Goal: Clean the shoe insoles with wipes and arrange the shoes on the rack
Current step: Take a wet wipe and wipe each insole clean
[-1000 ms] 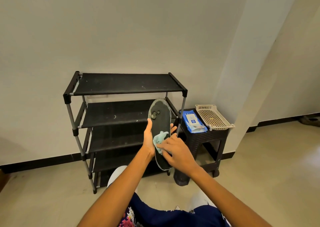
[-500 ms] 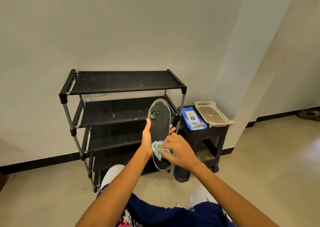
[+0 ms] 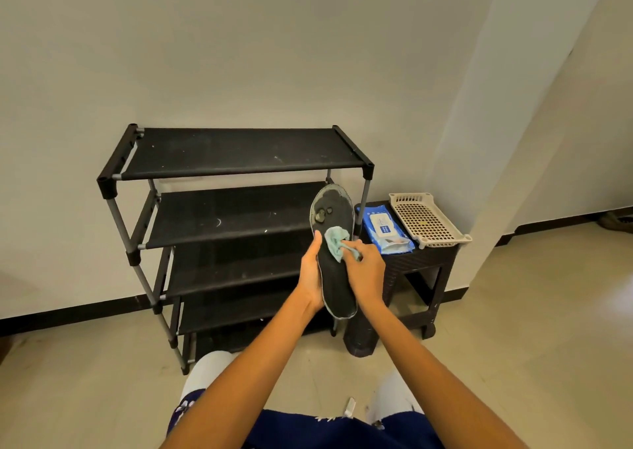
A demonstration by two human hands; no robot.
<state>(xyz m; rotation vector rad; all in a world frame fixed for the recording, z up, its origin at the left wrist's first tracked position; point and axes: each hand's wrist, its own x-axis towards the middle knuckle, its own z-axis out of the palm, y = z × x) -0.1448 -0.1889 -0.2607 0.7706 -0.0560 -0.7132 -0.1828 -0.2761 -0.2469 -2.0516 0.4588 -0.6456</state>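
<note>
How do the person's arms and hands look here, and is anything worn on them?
Both forearms are bare, with no sleeve in view. The left hand and right hand wear no gloves, and no ring, watch or bracelet shows. The fingers are bare too.

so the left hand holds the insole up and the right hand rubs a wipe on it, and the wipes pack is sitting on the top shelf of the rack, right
Not quite. The left hand does hold the insole up and the right hand rubs the wipe on it, but the wipes pack lies on the dark stool beside the rack, next to the basket, as the head view shows.
</note>
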